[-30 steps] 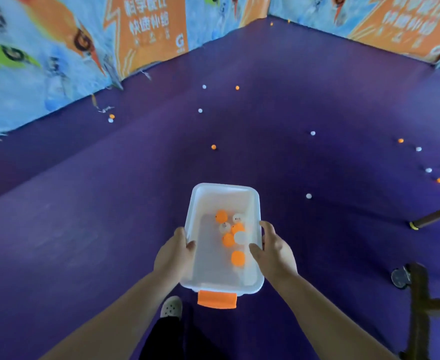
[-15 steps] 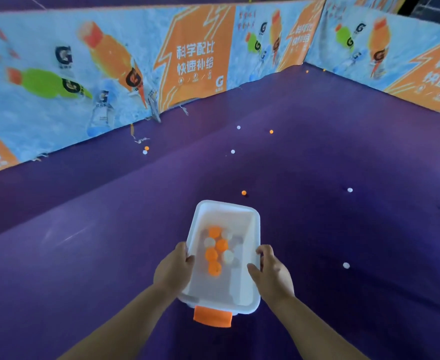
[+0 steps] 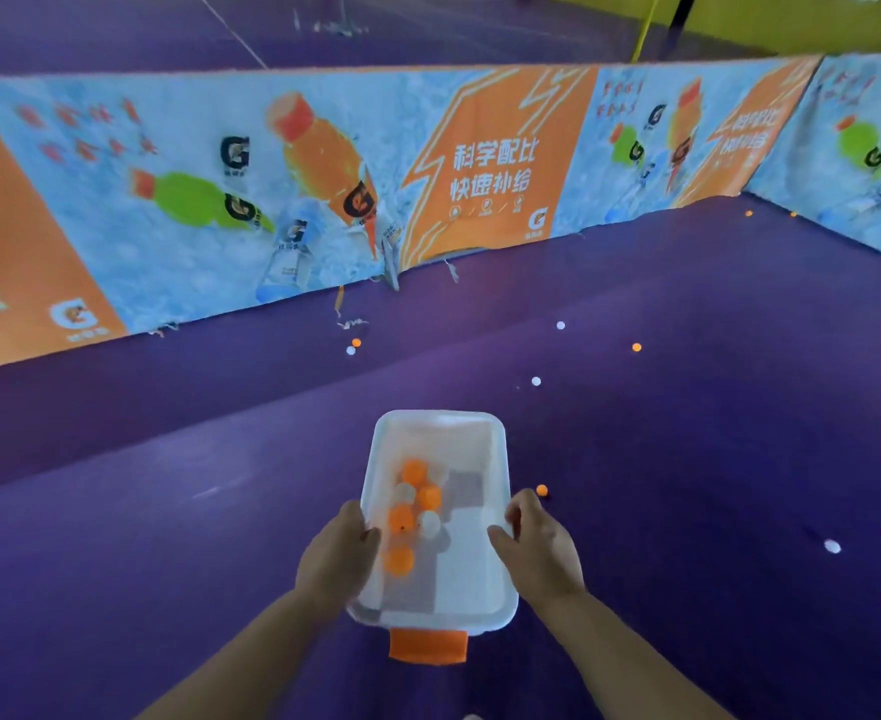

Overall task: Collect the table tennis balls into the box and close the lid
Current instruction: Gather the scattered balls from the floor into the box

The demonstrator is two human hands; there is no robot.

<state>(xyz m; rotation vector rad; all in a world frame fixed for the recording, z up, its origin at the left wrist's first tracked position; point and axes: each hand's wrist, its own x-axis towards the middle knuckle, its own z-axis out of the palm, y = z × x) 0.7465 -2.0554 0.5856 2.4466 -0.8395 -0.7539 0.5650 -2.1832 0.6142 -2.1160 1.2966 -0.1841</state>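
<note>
- Head view: lidless white box [image 3: 480, 579] was held between both hands above the purple floor [image 3: 168, 537].
- Grip: left hand [image 3: 337, 558] clamped on its left rim, right hand [image 3: 539, 556] on its right rim.
- Orange and white balls [image 3: 402, 519] lay inside, nearer the left hand; loose balls [image 3: 536, 381] lay scattered on the floor ahead.

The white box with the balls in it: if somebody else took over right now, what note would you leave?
The left hand grips the box on its left side, the right hand on its right side.
The box is held open above the purple floor; no lid is in view.
Done: a handful of orange and white balls lie inside.
Left: loose ones on the floor, the nearest an orange ball just past the right hand, a white ball further right, more toward the barrier. Then shut the lid.
</note>
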